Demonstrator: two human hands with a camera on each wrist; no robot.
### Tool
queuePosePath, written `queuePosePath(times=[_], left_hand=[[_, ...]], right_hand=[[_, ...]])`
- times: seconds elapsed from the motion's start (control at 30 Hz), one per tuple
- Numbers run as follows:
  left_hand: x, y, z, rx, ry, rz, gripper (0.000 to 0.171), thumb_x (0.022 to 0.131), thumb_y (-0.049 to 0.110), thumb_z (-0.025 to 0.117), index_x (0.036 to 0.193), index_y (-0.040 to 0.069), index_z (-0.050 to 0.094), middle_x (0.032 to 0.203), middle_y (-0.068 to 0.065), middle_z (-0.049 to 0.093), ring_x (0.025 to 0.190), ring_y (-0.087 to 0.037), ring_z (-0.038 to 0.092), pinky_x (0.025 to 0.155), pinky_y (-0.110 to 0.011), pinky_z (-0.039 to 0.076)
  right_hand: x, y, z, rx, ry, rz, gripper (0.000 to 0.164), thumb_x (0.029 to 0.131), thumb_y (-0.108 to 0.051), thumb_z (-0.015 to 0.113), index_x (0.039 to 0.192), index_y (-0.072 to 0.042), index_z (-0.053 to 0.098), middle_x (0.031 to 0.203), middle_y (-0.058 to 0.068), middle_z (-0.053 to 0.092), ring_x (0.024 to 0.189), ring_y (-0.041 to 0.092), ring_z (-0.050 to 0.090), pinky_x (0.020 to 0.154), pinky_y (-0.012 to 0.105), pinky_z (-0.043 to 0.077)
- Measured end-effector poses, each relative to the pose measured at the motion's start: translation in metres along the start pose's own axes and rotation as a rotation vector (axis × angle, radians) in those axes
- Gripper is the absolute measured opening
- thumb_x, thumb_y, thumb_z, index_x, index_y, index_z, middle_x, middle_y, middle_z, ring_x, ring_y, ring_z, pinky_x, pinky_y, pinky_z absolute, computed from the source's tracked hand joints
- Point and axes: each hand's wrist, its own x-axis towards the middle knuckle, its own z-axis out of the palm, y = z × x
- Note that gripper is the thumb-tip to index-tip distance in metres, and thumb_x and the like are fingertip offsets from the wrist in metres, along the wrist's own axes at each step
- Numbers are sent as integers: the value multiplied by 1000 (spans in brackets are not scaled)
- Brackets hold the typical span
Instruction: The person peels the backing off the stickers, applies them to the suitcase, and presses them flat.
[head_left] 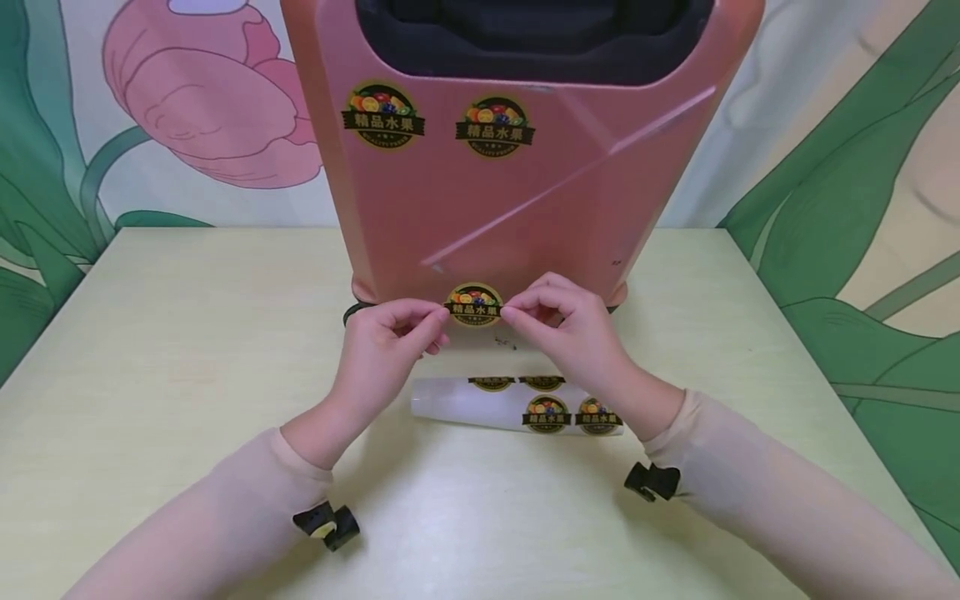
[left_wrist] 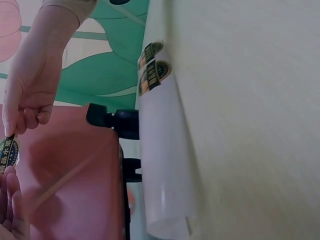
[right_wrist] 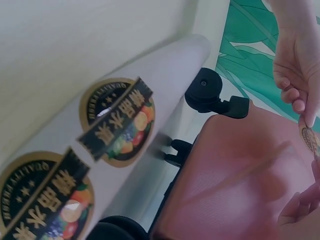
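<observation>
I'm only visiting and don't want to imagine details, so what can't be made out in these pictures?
- Head view: the top of the pink suitcase, cut off by the upper edge.
- Head view: a dark mark on its lower right, too small to read.
- Head view: the upper part of the sticker roll's two far stickers, hidden by its curve.
- Left wrist view: most of the left hand, beyond the left edge.
- Right wrist view: part of the held sticker, beyond the right edge.

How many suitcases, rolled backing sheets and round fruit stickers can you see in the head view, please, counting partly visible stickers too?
Pink suitcase: 1
Rolled backing sheet: 1
Round fruit stickers: 7 (2 on the suitcase, 1 held between left hand and right hand, 4 on the sheet)
Total: 9
</observation>
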Motion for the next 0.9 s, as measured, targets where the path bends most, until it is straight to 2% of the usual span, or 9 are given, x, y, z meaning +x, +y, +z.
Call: queuePosePath(times=[0.1,0.3,0.37,0.5,0.63,0.7,0.77,0.9], left_hand=[[2,3,-2,26,0,32,9,86,6,66,86,-1,71,67,-7,66,60,-20,62,59,-25,52],[6,4,-13,269,61,182,13,87,10,65,87,1,74,67,-4,67,57,-14,59,54,-18,45],[9,5,-18,289,104,219,16,89,12,63,86,0,73,67,-4,67,56,-14,58,53,-17,43],[16,5,-29,246,234,273,18,91,8,59,85,-2,72,68,-7,67,63,-16,61,57,-14,45],[24,5,-36,241,388,352,15,90,4,58,93,-3,71,75,-10,65,79,-19,54,74,-20,41],[27,6,-37,241,429,357,19,89,6,58,104,-2,68,87,-11,63,90,-18,49,79,-26,36],[30,7,-36,230,440,326,29,89,11,59,116,1,61,105,-7,59,103,-15,45,85,-29,33],[36,8,-36,214,404,256,54,87,21,61,136,7,42,135,1,41,125,-7,29,94,-30,28]], right_hand=[[2,-1,0,-8,11,-13,5,84,-10,69,85,-6,72,73,0,54,65,15,48,56,23,41],[5,-6,2,-6,9,-63,4,84,-9,69,84,-6,72,70,0,52,63,14,46,55,23,38],[7,-7,2,-3,22,-86,5,84,-8,69,83,-5,72,69,-1,51,63,14,46,54,24,38],[13,-11,-2,20,78,-118,4,84,-4,68,84,-1,71,65,1,48,58,15,41,51,24,34],[23,-16,-6,43,97,-93,5,85,-6,68,87,-2,70,61,3,44,56,15,37,50,24,30],[28,-19,-7,39,93,-78,7,86,-9,67,89,-3,70,60,4,42,55,15,36,50,24,29],[32,-21,-7,30,92,-72,9,86,-11,67,89,-4,70,60,4,41,56,15,35,50,24,28],[40,-25,-6,37,99,-95,9,87,-11,67,90,-4,70,58,5,40,54,15,34,50,25,28]])
